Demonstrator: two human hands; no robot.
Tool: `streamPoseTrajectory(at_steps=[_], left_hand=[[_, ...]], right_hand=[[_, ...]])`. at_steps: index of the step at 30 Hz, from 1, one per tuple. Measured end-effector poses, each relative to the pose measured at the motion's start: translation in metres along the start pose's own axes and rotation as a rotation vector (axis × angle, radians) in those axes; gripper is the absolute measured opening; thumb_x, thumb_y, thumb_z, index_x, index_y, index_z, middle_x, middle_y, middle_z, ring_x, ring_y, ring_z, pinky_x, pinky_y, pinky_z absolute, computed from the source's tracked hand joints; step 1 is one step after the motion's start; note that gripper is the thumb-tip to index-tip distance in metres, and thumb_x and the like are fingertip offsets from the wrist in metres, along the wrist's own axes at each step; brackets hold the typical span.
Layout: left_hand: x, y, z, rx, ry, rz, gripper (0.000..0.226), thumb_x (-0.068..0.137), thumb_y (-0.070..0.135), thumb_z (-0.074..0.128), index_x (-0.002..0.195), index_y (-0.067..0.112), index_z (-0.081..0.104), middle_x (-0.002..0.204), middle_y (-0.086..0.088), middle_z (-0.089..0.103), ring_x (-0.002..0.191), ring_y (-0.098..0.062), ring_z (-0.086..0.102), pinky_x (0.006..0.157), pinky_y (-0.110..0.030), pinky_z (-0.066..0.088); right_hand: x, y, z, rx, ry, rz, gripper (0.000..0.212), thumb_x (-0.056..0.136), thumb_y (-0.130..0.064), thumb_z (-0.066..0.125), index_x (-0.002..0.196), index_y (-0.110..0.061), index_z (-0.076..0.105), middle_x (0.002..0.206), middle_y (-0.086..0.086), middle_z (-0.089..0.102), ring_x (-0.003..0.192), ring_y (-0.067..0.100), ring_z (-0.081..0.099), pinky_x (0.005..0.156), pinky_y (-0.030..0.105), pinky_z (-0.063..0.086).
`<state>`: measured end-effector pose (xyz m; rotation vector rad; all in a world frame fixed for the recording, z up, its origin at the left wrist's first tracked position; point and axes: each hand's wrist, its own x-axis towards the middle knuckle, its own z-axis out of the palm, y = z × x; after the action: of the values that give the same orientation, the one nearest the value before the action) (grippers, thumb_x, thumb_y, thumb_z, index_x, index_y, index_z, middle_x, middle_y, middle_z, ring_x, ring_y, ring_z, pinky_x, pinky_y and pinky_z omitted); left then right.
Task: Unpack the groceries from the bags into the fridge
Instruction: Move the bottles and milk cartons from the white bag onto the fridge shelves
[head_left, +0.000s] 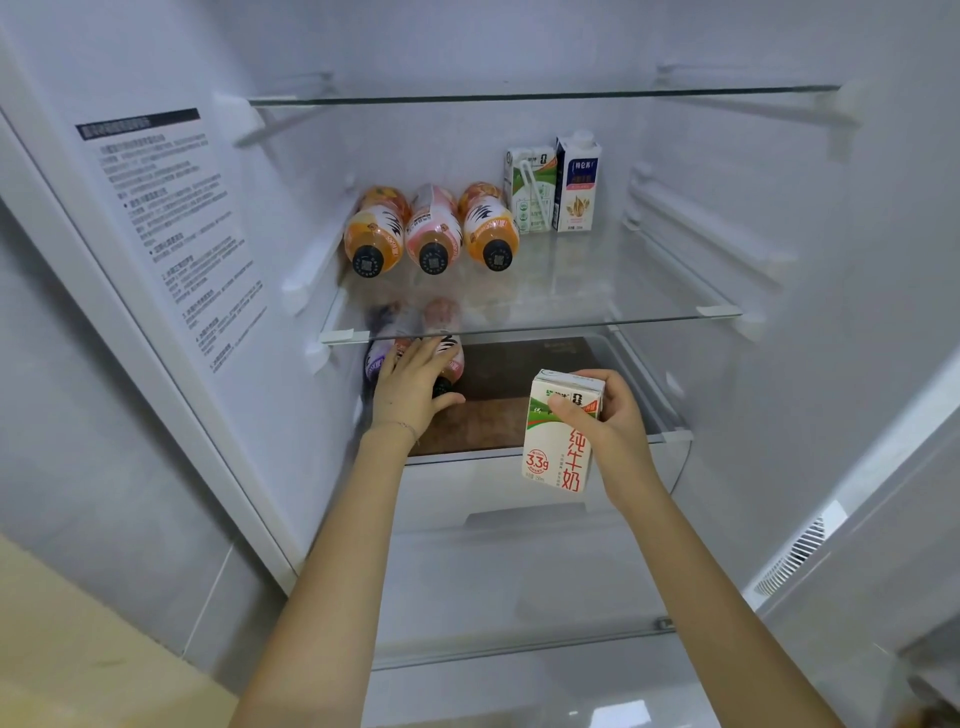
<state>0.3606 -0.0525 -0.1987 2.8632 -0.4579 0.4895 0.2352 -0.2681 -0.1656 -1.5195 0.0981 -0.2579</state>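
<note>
A: So where is the milk carton (558, 447)?
B: Right of centre, nearly upright, in front of the drawer (467, 493) below the glass shelf (597, 316). The right hand (610, 415) grasps its top end, thumb across the front, so most of the carton hangs below the grip.
A: And the left hand (413, 387)?
B: Left of centre, released, fingers laid over a bottle (454, 364) under that shelf. 3 bottles (434, 234) and 2 cartons (530, 192) sit on it.

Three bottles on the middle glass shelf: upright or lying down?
Lying down. The three bottles rest on their sides on the glass shelf, black caps facing the camera.
</note>
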Motion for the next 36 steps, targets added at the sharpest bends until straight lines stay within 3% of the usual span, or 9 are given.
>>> streamPoseTrajectory(at_steps=[3,7,10,15,19,24,28,33,36], left_hand=[[-0.007,0.008,-0.007,0.016,0.009,-0.031,0.073,0.086,0.054,0.06,0.148,0.028,0.032,0.156,-0.001,0.031,0.144,-0.025,0.025,0.117,-0.045,0.013],[-0.037,0.033,-0.038,-0.225,0.05,0.016,0.068,0.083,0.062,0.059,0.14,0.026,0.047,0.141,0.003,0.052,0.133,-0.018,0.043,0.115,-0.045,0.026],[-0.061,0.055,-0.08,-0.348,0.011,0.066,0.059,0.084,0.062,0.059,0.135,0.033,0.053,0.13,0.011,0.06,0.119,-0.009,0.054,0.101,-0.033,0.045],[-0.067,0.076,-0.149,-0.337,0.142,0.176,0.057,0.084,0.07,0.044,0.128,0.038,0.058,0.12,0.019,0.063,0.102,0.0,0.056,0.087,-0.022,0.048],[-0.045,0.077,-0.169,-0.235,0.299,0.237,0.062,0.085,0.07,0.035,0.125,0.03,0.061,0.121,0.012,0.064,0.115,-0.008,0.054,0.1,-0.032,0.041],[-0.013,0.071,-0.162,-0.017,0.265,0.16,0.067,0.086,0.071,0.029,0.136,0.031,0.05,0.141,0.007,0.05,0.137,-0.016,0.034,0.115,-0.045,0.02],[0.003,0.071,-0.153,0.02,0.233,0.1,0.077,0.082,0.078,0.017,0.141,0.034,0.041,0.15,0.005,0.038,0.145,-0.02,0.019,0.115,-0.048,0.012],[0.024,0.083,-0.147,0.029,0.184,0.07,0.068,0.089,0.07,0.029,0.147,0.035,0.03,0.156,0.002,0.028,0.147,-0.023,0.013,0.117,-0.051,0.009],[0.033,0.087,-0.145,0.037,0.21,0.077,0.068,0.09,0.069,0.03,0.148,0.033,0.03,0.157,0.002,0.027,0.148,-0.023,0.011,0.117,-0.051,0.008]], right_hand=[[-0.004,-0.004,-0.003,0.004,-0.007,-0.028,0.032,0.082,-0.012,0.073,0.1,-0.029,0.052,0.105,-0.004,0.067,0.088,0.017,0.068,0.061,0.019,0.054],[-0.01,-0.018,-0.006,0.045,-0.016,-0.122,0.031,0.081,-0.008,0.072,0.098,-0.027,0.054,0.099,-0.006,0.067,0.085,0.014,0.069,0.061,0.018,0.054],[-0.009,-0.038,-0.006,0.106,0.031,-0.195,0.032,0.08,-0.006,0.073,0.097,-0.027,0.054,0.101,-0.003,0.067,0.089,0.015,0.069,0.066,0.022,0.056],[-0.003,-0.08,-0.008,0.172,0.098,-0.34,0.029,0.08,-0.015,0.075,0.098,-0.028,0.057,0.104,0.002,0.069,0.092,0.021,0.07,0.072,0.031,0.059],[0.016,-0.108,-0.004,0.222,0.211,-0.382,0.026,0.084,-0.017,0.073,0.097,-0.029,0.055,0.103,-0.003,0.069,0.088,0.015,0.071,0.071,0.028,0.058],[0.062,-0.124,0.001,0.127,0.351,-0.448,0.034,0.081,-0.02,0.076,0.095,-0.031,0.048,0.102,-0.005,0.062,0.091,0.016,0.068,0.074,0.03,0.056],[0.084,-0.116,-0.003,0.012,0.363,-0.432,0.039,0.081,-0.023,0.076,0.105,-0.022,0.045,0.103,-0.007,0.058,0.091,0.012,0.063,0.068,0.019,0.049],[0.086,-0.115,-0.009,-0.107,0.315,-0.385,0.041,0.082,-0.024,0.075,0.111,-0.022,0.045,0.108,-0.005,0.06,0.086,0.005,0.063,0.062,0.013,0.046],[0.08,-0.114,-0.019,-0.232,0.246,-0.308,0.049,0.083,-0.019,0.074,0.122,-0.018,0.045,0.115,-0.007,0.056,0.095,0.004,0.058,0.073,0.018,0.048]])
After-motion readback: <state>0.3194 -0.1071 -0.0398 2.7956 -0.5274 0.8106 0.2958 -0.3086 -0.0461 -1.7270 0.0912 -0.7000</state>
